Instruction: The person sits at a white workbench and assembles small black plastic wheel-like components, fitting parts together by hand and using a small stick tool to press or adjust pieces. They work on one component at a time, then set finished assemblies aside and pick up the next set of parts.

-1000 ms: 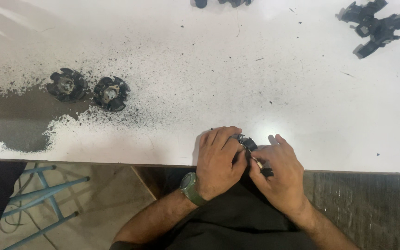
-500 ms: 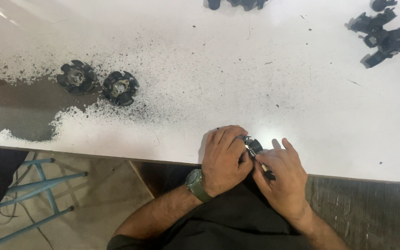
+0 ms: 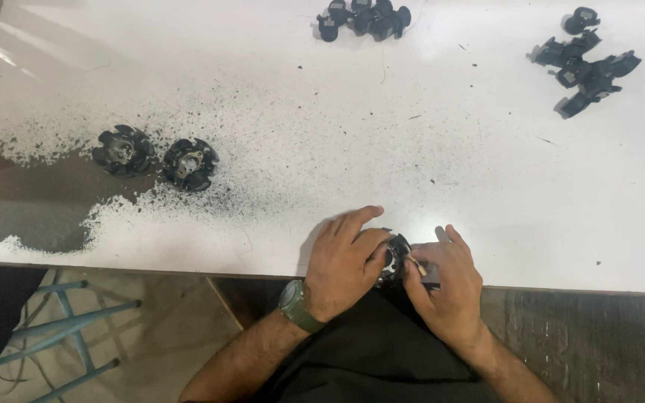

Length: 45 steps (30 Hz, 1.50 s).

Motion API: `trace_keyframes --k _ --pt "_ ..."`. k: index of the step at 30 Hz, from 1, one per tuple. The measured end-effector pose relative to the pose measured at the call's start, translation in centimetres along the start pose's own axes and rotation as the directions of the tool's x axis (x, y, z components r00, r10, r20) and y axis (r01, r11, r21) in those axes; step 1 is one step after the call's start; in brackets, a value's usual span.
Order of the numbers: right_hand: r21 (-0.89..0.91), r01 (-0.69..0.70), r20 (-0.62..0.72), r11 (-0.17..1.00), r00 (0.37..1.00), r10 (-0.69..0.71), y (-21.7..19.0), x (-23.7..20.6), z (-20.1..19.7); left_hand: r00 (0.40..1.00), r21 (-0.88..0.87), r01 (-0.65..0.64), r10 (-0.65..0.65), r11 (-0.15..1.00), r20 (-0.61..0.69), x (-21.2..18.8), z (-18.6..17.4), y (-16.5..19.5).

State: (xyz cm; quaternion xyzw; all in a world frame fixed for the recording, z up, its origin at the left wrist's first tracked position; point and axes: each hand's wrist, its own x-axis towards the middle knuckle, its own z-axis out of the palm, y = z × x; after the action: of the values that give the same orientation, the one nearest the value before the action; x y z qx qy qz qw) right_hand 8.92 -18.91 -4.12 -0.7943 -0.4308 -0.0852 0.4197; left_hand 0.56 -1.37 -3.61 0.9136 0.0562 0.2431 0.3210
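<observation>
Right at the near edge of the white table (image 3: 487, 186), both hands close on one small black round part (image 3: 396, 257), which sits between them just above the table's front rim. The left hand (image 3: 341, 261) lies over the part from the left, its fingers bent and its thumb pressed against the part's side; the right hand (image 3: 449, 283) meets it from the right, thumb and forefinger pinched at the part's edge, where a small pale bit shows between the fingertips, too small to tell what it is. A green wristwatch (image 3: 296, 306) sits on the left wrist. Farther left on the table, well apart from the hands, two black round parts with notched rims lie just beside each other: one (image 3: 122, 150) nearer the left edge and the other (image 3: 189, 163) to its right. They rest where the white coating is worn away into a dark bare patch (image 3: 31, 209) with a speckled border. At the far edge a cluster of black pieces (image 3: 365, 18) lies near the middle, and another heap of black pieces (image 3: 584, 67) lies at the far right. Below the table's left side, a blue metal frame (image 3: 69, 328) stands on the floor.
</observation>
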Motion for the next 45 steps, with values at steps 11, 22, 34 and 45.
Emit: trace_keyframes --k 11,22,34,45 --pt "-0.018 -0.009 0.051 1.0 0.999 0.01 0.9 0.1 0.1 0.976 0.042 -0.183 0.176 0.982 0.129 0.3 -1.2 0.5" --pt "0.02 0.116 0.024 0.993 0.993 -0.116 1.2 -0.8 0.5 0.995 -0.115 0.072 -0.065 0.991 0.07 0.2 -0.9 1.0" --pt "0.027 0.147 -0.01 0.989 0.989 -0.147 1.4 -1.2 1.1 0.995 -0.073 0.052 -0.046 0.996 0.085 -1.3 0.0 0.1" --pt "-0.022 0.159 0.035 0.987 0.987 -0.158 1.0 -1.0 1.4 0.997 -0.096 0.06 -0.055 0.994 0.051 -1.9 0.3 0.0"
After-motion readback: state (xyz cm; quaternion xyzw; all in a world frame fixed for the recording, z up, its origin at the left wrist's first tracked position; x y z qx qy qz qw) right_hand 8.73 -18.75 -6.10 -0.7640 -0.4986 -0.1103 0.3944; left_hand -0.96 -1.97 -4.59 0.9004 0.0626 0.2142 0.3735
